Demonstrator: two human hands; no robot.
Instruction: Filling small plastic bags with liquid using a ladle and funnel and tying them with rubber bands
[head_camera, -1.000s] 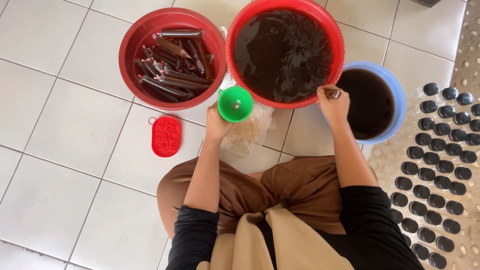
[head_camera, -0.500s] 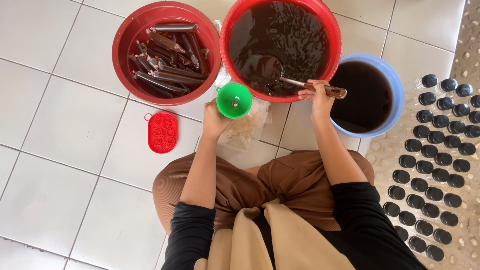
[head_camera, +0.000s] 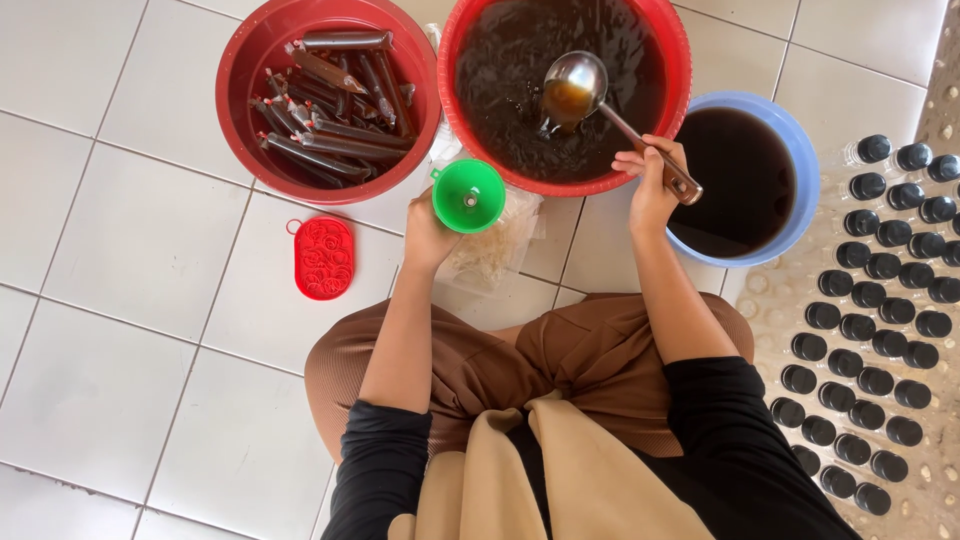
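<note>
A round red plastic basin of dark liquid (head_camera: 500, 100) sits on the tiled floor (head_camera: 120, 250), between a red plastic basin of filled tube packets (head_camera: 255, 110) on its left and a blue plastic bucket (head_camera: 800, 170) on its right. A green plastic funnel (head_camera: 468, 196) hangs before it, rows of black-capped clear bottles (head_camera: 880, 330) stand far right, and a red plastic tray (head_camera: 323, 258) lies left.

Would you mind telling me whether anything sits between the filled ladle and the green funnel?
Nothing visible does. The ladle, held in the right hand, hangs over the dark liquid in the large red basin. The green funnel, in the left hand, sits just outside that basin's rim, its mouth uncovered.
</note>
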